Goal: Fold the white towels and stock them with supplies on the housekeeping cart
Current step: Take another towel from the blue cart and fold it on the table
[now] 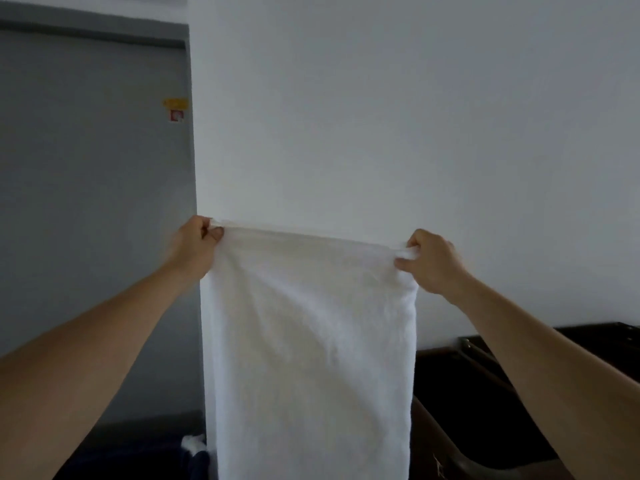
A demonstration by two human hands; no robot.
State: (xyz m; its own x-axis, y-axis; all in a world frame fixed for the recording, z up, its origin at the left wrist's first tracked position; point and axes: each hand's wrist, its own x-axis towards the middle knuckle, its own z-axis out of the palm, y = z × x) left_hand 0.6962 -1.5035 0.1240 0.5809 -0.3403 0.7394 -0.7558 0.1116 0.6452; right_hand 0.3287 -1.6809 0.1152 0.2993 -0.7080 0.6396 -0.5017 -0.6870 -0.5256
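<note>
I hold the white towel (308,341) up before the wall (381,133), hanging lengthwise; my left grip (195,242) pinches one top corner, my right grip (433,261) the other, both closed on cloth; a shallow pinch could let a corner slip; the lower end, out of sight, might drag and skew the fold.

white wall (381,116) ahead; grey door (86,202) left, yellow sticker (176,103) near its edge; dark furniture (467,393) lower right.
</note>
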